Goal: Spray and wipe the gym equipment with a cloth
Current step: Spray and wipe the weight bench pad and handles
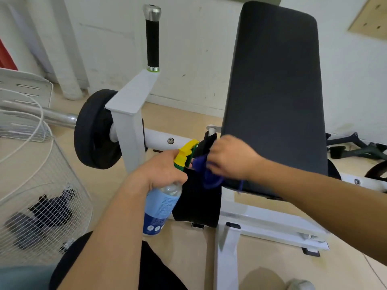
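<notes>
Left hand [163,171]: I see its fingers wrapped round the neck of the spray bottle [160,206], which is clear plastic with a blue label and a yellow-and-green trigger. Right hand [232,158]: it bunches a dark blue cloth [206,174], just beside the nozzle, at the lower left edge of the black bench pad [274,97]. White frame [129,116] with a black weight plate [94,130] and an upright handle [152,40]. Pale wooden floor [180,114]; white wall [188,49].

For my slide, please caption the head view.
Left hand holds spray bottle; right hand grips blue cloth by the black pad.
</notes>
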### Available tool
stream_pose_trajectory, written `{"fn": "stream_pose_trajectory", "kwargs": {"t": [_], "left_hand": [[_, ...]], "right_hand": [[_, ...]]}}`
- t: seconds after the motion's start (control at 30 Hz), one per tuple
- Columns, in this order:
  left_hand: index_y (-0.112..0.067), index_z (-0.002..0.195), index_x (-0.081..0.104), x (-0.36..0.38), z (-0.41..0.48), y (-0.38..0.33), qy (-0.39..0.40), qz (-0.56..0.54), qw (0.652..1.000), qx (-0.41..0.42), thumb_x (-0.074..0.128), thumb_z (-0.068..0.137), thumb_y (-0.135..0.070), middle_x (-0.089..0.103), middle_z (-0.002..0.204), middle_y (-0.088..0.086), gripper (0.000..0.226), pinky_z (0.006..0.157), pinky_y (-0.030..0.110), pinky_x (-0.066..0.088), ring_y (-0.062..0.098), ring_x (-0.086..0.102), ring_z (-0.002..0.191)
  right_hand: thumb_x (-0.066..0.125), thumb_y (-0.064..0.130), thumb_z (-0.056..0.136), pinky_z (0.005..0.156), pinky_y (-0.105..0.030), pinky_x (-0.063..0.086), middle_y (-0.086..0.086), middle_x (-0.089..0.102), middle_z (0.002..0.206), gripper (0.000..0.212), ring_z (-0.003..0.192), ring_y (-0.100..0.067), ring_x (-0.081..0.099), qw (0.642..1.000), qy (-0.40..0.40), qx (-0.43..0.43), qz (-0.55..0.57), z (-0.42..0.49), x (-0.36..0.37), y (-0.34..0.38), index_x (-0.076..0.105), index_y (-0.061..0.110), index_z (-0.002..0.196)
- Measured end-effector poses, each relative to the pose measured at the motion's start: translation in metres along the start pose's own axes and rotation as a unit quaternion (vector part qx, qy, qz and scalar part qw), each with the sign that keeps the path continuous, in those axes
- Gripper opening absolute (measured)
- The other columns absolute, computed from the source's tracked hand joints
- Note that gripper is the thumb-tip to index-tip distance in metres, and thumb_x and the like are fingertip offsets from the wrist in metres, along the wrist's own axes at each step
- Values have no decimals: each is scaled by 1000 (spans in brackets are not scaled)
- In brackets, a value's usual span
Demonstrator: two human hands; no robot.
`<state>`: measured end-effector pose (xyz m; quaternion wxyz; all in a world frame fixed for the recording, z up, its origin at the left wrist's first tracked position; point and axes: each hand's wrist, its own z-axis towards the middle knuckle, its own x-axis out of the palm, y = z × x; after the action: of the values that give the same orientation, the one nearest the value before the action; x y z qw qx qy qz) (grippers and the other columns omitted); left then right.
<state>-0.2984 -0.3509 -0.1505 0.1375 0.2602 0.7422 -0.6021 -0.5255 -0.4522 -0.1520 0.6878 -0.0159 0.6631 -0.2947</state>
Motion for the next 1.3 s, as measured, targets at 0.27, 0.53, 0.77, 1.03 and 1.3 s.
{"fn": "stream_pose_trajectory", "kwargs": {"t": [0.27, 0.53, 0.77, 1.03, 1.3], "left_hand": [[-28, 99, 68, 9, -15, 15, 103, 71, 992, 10, 70, 78, 0, 71, 84, -24, 35, 75, 16, 53, -2, 68, 86], [-29, 117, 67, 22, -17, 19, 162, 91, 982, 17, 70, 75, -3, 73, 112, -13, 49, 90, 32, 55, 13, 68, 98], [-21, 113, 67, 30, -14, 20, 164, 59, 985, 8, 70, 74, 2, 75, 110, -2, 45, 98, 44, 55, 22, 69, 106], [-16, 111, 69, 21, -22, 24, 133, 4, 991, 5, 74, 77, 4, 77, 105, 1, 40, 95, 38, 56, 13, 70, 92], [-31, 112, 76, 3, -20, 24, 62, -32, 997, 43, 79, 77, -1, 77, 101, -19, 46, 88, 26, 51, 11, 69, 92]], "right_hand": [[49, 41, 100, 82, -41, 49, 1, 70, 84, 33, 87, -26, 61, 994, 54, 78, 62, 7, -11, -3, 74, 20, 93], [55, 34, 99, 83, -34, 44, -9, 70, 97, 25, 92, -29, 62, 928, -105, 303, 191, -13, -62, -55, 71, 17, 108], [51, 38, 100, 83, -35, 48, -2, 72, 100, 26, 94, -23, 63, 930, -46, 305, 200, -39, -58, -61, 70, 22, 109], [46, 44, 97, 89, -41, 48, -2, 66, 97, 33, 98, -28, 58, 961, -35, 236, 140, -8, -16, -2, 71, 22, 102], [46, 16, 88, 105, -42, 39, -1, 65, 84, 27, 90, -29, 58, 988, 97, -115, -28, -60, 12, 63, 72, 19, 84]]}}
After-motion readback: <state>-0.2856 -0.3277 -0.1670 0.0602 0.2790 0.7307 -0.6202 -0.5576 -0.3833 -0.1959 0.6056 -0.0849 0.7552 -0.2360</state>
